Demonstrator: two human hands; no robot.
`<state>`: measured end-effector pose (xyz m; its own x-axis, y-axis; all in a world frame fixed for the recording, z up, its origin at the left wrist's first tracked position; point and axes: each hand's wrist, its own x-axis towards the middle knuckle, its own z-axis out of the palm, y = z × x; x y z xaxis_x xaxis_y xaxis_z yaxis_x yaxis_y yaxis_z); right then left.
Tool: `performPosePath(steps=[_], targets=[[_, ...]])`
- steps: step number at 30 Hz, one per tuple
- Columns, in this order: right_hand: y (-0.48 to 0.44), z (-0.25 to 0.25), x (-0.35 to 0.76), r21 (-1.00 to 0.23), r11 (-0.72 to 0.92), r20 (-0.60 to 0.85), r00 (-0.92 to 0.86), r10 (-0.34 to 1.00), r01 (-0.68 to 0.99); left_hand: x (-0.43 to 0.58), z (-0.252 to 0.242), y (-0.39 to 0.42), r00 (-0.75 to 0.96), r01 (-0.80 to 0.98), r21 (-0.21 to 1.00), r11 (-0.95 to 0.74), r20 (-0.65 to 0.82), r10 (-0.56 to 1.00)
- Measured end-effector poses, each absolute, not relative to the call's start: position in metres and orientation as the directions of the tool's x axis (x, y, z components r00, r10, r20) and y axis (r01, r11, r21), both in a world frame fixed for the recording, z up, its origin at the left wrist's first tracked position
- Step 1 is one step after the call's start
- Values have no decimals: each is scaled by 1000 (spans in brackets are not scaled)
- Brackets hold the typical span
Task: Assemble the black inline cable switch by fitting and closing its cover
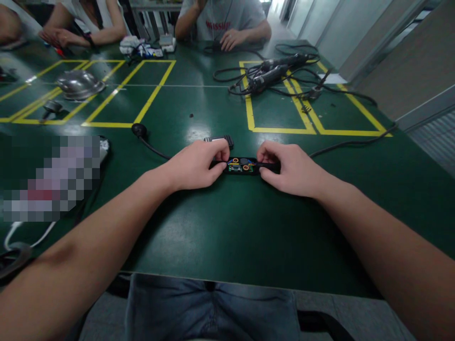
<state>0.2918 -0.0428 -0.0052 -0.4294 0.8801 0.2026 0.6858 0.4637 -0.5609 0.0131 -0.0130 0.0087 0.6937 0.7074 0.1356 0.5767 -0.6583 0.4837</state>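
A small black inline cable box (240, 168) lies on the green table, its top side uncovered. Inside it show a green circuit board, two copper-coloured rings and thin blue and yellow wires. My left hand (195, 163) pinches its left end where a cable enters, and my right hand (291, 168) grips the black cable at its right end. Fingers hide both joints. From the left cable (154, 149) a round black plug (139, 130) sticks out beyond my left hand; the right cable (337, 146) runs off to the right. A black ridged piece (227, 140) lies just behind my left fingers.
Black corded tools (268, 78) with tangled cables lie at the back right, on yellow tape outlines. A metal bowl-like part (78, 85) and a small dark part (52, 108) stand at left. Nearer is a blurred-out object (57, 180). Several people sit across the table.
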Motion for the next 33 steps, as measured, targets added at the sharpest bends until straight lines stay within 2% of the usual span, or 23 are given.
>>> performPosePath(steps=[7, 23, 33], targets=[[-44, -3, 292, -563, 452, 173, -436, 883, 692, 12, 9, -12, 697, 579, 478, -660, 130, 705], [-43, -6, 293, -589, 472, 230, -424, 876, 656, 12, 6, -12, 695, 578, 478, -662, 136, 705], [-44, -5, 292, -560, 518, 287, -435, 854, 647, 12, 7, -13, 687, 565, 490, -664, 165, 707]])
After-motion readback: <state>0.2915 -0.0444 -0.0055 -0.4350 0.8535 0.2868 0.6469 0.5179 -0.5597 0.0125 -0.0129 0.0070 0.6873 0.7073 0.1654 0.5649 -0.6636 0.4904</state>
